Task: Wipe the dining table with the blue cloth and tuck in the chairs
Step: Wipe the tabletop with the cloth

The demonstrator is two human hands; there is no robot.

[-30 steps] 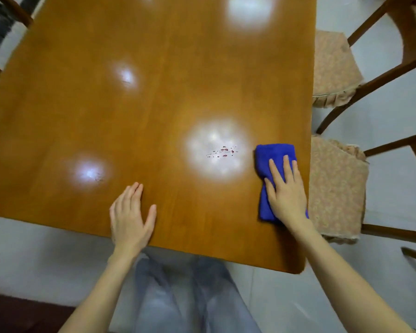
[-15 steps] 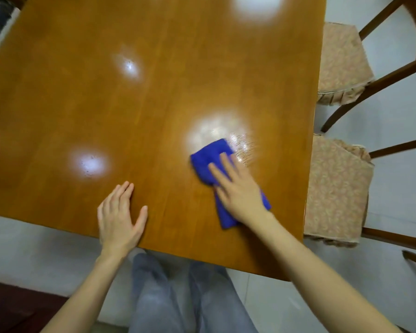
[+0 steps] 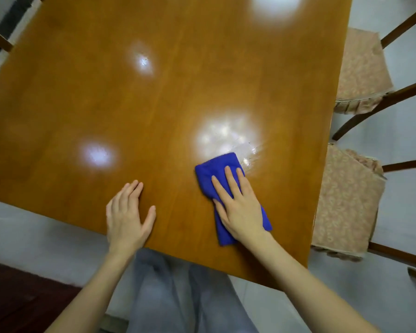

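Blue cloth (image 3: 223, 171) lies under the flat, straight-fingered right hand (image 3: 241, 207); left hand (image 3: 126, 217) rests spread on the table (image 3: 106, 92).

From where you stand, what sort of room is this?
Probably a home dining room: a large polished wooden table, two cushioned wooden chairs at its right side, and the right hand pressing a blue cloth flat on the tabletop.

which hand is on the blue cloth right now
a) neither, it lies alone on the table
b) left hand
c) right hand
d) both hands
c: the right hand lies flat with straight fingers on the blue cloth, pressing it to the dining table, while the left hand rests bare on the wood near the table's near edge, apart from the cloth.
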